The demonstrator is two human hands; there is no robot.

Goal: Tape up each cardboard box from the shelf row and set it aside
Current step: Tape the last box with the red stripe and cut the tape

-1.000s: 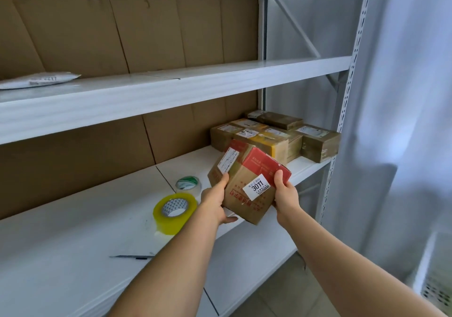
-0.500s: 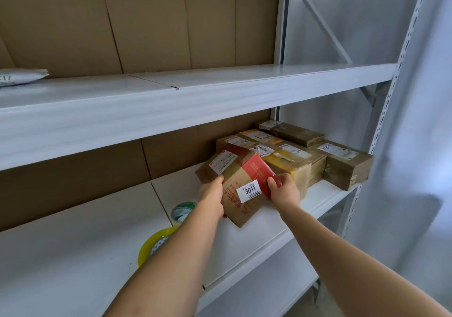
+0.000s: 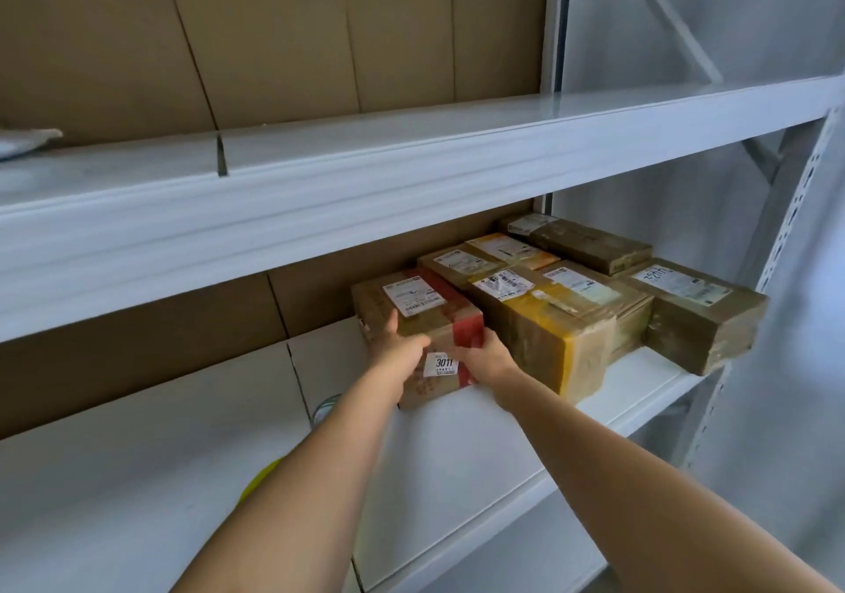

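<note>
Head view, frame centre: your left hand (image 3: 397, 349) and right hand (image 3: 485, 355) grasp the brown cardboard box with red tape and a 3011 label (image 3: 418, 318).
Box place: on the white shelf (image 3: 480, 446), touching the yellow-taped box (image 3: 544, 323).
Risk: letting go askew could nudge that neighbour toward the shelf's edge.

— What's the shelf (image 3: 457, 446) made of?
— Painted white metal, smooth with a soft sheen. The panel (image 3: 274, 35) behind it is plain brown cardboard, matt.
— And the box (image 3: 411, 313) with the red band?
— Matt brown cardboard, white paper labels, glossy clear tape over the top.
— Its neighbours?
— The yellow box (image 3: 548, 323) carries wrinkled shiny tape; the far box (image 3: 704, 318) is wrapped in tape all over, glossy and creased.
</note>
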